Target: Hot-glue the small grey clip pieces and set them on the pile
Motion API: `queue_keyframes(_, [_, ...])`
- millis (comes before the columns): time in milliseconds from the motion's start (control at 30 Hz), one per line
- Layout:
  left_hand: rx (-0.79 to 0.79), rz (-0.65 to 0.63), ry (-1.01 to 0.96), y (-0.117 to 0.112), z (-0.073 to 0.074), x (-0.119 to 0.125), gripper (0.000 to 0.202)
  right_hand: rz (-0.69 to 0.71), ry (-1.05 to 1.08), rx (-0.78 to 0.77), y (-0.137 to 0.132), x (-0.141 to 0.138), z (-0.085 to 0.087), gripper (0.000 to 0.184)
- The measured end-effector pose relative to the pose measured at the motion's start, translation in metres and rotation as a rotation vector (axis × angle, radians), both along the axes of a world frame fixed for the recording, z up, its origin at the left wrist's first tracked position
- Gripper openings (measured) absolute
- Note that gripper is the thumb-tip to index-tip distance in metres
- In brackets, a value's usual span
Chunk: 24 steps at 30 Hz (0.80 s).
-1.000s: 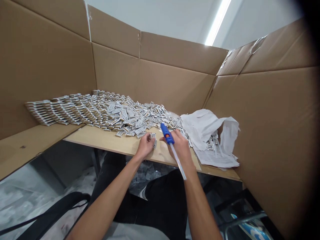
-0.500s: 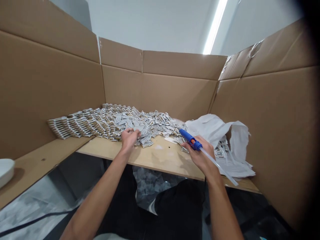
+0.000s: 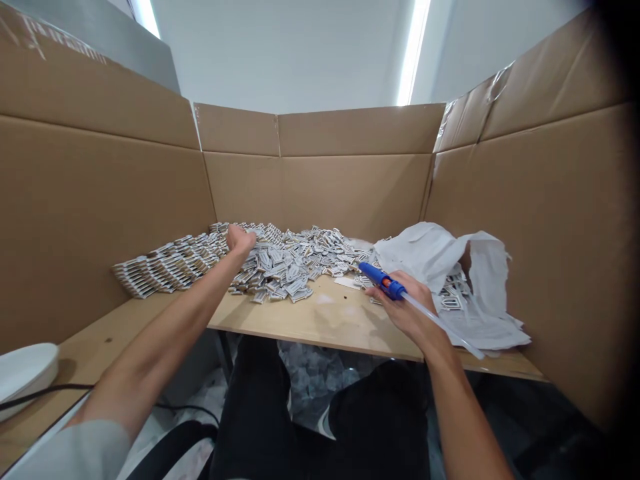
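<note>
Right hand (image 3: 414, 301) on a blue plastic glue gun (image 3: 379, 279), left hand (image 3: 240, 238) out over the stacks

Through the head camera I have the left hand stretched out at the far left, over the neatly stacked rows of thin white-and-brown flat pieces (image 3: 173, 263). Its fingers are curled in, but their tips are turned away from me, so I cannot tell whether they pinch a piece or are merely folded together.

The right hand, on the near right, has its fingers clamped around the glue gun. I see the tool's tapered tip pointing to the far left, an orange part showing in its side, and a long translucent rod (image 3: 445, 325) sticking out of its back end towards the near right. I read it as held above the pale wooden tabletop (image 3: 295, 325).

In the middle, just right of the stacked rows, I see a loose heap of whitish-grey flat cut-out pieces (image 3: 280, 267), spreading right along the far side. A flat white slip (image 3: 347, 283) lies at the heap's near edge, close to the tool's tip. Right of the right hand, a crumpled white sheet (image 3: 413, 250) partly covers more of the pieces.

Tall brown cardboard walls (image 3: 350, 190) stand on the left, far and right sides. At the near left I have a shallow white bowl (image 3: 31, 373), with a black cable (image 3: 47, 389) crossing in front of it.
</note>
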<state>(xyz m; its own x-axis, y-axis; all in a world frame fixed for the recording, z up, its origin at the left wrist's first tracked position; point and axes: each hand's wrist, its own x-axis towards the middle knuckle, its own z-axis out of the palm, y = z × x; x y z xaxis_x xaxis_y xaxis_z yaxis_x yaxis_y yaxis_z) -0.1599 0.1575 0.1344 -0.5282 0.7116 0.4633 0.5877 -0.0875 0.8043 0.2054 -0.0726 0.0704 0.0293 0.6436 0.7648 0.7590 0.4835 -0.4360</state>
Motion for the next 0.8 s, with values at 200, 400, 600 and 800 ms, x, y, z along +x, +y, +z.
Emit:
queue_keyframes(200, [0.114, -0.264, 0.628, -0.001, 0.001, 0.0, 0.037, -0.055, -0.005, 0.003, -0.002, 0.009, 0.002, 0.038])
queue_keyframes(400, [0.019, -0.921, 1.085, -0.015, -0.004, 0.0, 0.022, -0.086, -0.004, -0.024, -0.002, 0.013, 0.001, 0.037])
queue_keyframes(600, [-0.029, -0.929, 1.277, -0.022, -0.01, 0.01, 0.032, -0.079, -0.002, -0.026, -0.001, 0.011, 0.001, 0.038])
queue_keyframes(800, [-0.064, -0.872, 1.355, -0.017, -0.011, 0.009, 0.031, -0.08, -0.009, -0.027, -0.001, 0.013, 0.0, 0.035])
